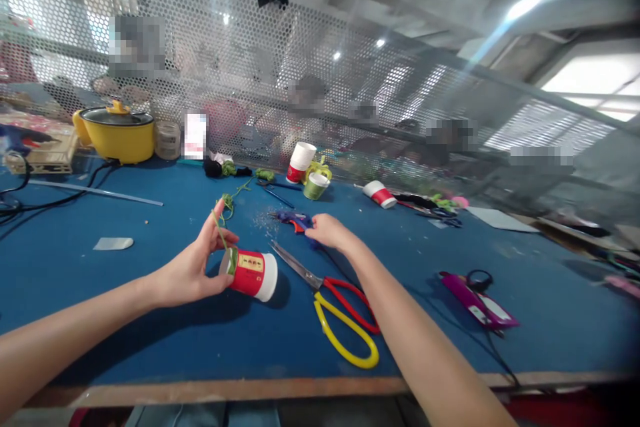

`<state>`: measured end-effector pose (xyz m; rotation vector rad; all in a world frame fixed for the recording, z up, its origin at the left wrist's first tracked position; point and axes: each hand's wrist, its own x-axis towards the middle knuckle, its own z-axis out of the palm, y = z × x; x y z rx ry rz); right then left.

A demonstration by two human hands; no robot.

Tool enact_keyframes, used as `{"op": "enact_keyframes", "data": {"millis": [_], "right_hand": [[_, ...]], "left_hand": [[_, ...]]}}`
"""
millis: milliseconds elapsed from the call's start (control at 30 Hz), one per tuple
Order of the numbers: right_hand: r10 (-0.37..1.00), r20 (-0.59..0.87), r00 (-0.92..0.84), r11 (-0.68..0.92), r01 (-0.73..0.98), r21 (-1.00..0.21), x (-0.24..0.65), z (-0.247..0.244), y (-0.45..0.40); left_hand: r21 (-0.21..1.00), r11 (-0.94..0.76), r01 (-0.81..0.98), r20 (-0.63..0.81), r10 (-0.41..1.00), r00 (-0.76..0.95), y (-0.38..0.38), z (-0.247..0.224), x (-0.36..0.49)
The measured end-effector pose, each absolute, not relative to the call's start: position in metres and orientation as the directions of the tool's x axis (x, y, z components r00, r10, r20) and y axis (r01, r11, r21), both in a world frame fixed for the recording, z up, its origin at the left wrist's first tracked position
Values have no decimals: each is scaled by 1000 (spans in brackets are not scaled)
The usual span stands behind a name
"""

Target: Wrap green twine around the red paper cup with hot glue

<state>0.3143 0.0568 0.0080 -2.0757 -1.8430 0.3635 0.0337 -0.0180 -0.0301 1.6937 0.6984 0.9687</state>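
My left hand (200, 260) grips a red and white paper cup (251, 273) that lies tilted on its side just above the table. Green yarn (233, 260) is wrapped around the cup's base end, and a strand runs up over my raised index finger to a small tangle (227, 200) behind. My right hand (330, 230) reaches across to a blue hot glue gun (293, 217) with an orange trigger, its fingers closed at the handle end. Between my arms rest large scissors (317, 283) with one red and one yellow handle loop, blades pointing away from me.
Farther back stand stacked cups (301, 161), a green-wrapped cup (317, 187) and a tipped cup (379, 194). A yellow electric pot (117, 133), a jar (167, 140) and a phone (195, 136) line the back left. A purple pouch (477, 301) lies right. Perforated mesh (240, 73) rises behind.
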Motion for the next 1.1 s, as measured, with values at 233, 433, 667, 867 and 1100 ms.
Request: {"op": "enact_keyframes", "data": {"millis": [233,433,667,867,1100], "right_hand": [[971,58,232,-168,832,-528,310,-18,61],[991,35,132,-59,644,-763,306,5,34],[981,34,-191,117,443,-889,285,36,-16],[956,-85,-281,103,590,-801,267,46,-41],[955,-29,-296,170,625,-762,262,45,-46]], "left_hand": [[872,-481,88,377,776,506,-14,-34,30],[855,-512,82,405,758,511,-15,-34,28],[863,-500,76,394,757,521,-13,-34,28],[855,-515,52,414,741,529,-12,-34,28],[855,-517,43,420,738,528,-11,-32,28]]}}
